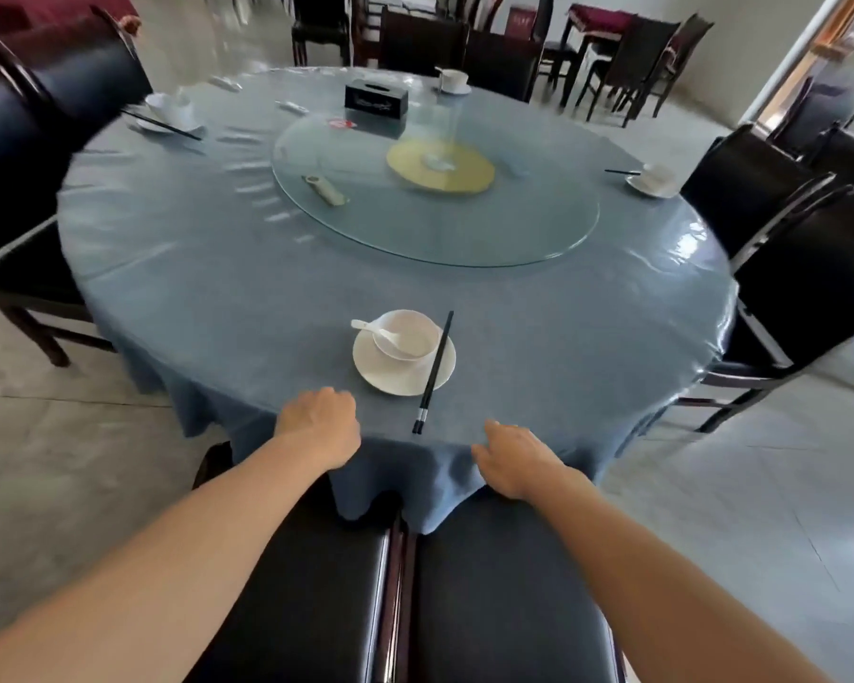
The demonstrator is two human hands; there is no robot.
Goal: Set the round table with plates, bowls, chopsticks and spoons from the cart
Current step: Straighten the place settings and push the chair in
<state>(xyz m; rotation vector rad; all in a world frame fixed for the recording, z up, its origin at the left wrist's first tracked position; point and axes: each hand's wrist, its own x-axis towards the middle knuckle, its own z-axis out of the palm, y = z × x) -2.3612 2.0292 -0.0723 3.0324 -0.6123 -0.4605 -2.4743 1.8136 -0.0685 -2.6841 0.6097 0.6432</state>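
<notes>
Black chopsticks (pixel 435 372) lie over the rim of the white plate (pixel 390 382) at 6 o'clock on the round counter (pixel 218 288), tips toward 1 o'clock, beside bowl (pixel 408 337) and spoon (pixel 371 327). A glossy blue cloth (pixel 538 327) covers it. The right hand (pixel 514 460) has relaxed, empty fingers. The left hand (pixel 319 423) has its fingers curled under, and any grasp cannot be told.

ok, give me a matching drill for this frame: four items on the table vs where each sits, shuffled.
Items:
1 nearest spoon
2 nearest chopsticks
3 black tissue box
4 yellow disc

Places:
A centre of the glass turntable
B far side of the round table
C in the bowl
D lying across the plate's right rim

Pairs: 1-C, 2-D, 3-B, 4-A
</notes>
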